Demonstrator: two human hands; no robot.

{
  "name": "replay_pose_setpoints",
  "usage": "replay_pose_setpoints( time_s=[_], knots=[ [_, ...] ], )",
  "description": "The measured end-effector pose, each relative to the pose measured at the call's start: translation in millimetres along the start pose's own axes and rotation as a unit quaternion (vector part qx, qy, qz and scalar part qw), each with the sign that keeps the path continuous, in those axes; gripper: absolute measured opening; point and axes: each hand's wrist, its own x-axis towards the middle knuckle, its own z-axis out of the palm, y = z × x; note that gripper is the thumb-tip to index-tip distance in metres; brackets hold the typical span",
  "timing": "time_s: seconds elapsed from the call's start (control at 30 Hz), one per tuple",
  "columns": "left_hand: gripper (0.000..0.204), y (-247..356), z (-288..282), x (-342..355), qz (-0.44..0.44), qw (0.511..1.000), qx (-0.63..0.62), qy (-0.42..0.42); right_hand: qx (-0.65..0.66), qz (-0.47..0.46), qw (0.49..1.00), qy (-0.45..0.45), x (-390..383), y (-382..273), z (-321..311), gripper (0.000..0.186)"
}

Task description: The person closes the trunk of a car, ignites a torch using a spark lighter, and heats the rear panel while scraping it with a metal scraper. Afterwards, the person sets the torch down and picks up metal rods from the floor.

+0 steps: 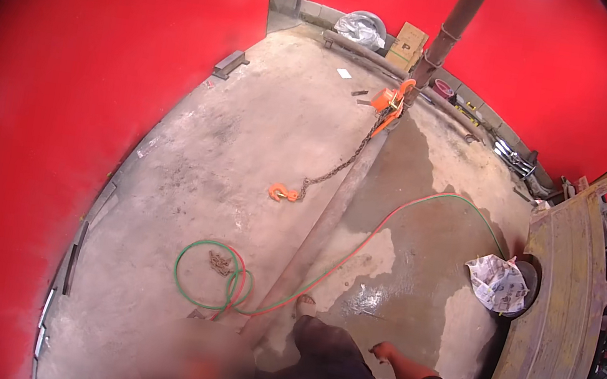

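My right hand point(386, 353) hangs from a dark sleeve, over the damp floor beside a dark-clothed knee point(321, 339). Its fingers look loosely bent and apart, and no object shows in them. At the lower left a blurred patch with a reddish area covers what may be my left hand; its fingers cannot be made out. Next to that patch, a red and green twin hose point(241, 278) lies coiled on the concrete. A rusty chain point(219, 263) sits inside the coil. Beyond the knee, a sandalled foot point(305, 306) stands near a long rusty pipe point(331, 217) on the floor.
An orange chain hoist point(387, 100) rests against an upright rusty pole point(449, 35); its orange hook point(284, 192) lies on the floor. Crumpled printed paper point(496, 282) covers a round container beside a worn yellowish panel point(562, 280). Red sheeting point(150, 13) stands around the floor.
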Motion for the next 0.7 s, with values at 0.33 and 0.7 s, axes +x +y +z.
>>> replay_pose_setpoints(
  time_s=[0.33,0.7],
  knots=[
    [0.044,254,122,33,0.117,0.969,0.209,-0.051,0.517,-0.102,0.835,0.159,-1,-44,-214,0.046],
    [0.019,247,101,187,-0.108,0.980,0.151,-0.076,0.565,0.021,0.822,0.073,25,-68,-292,0.052]
  ],
)
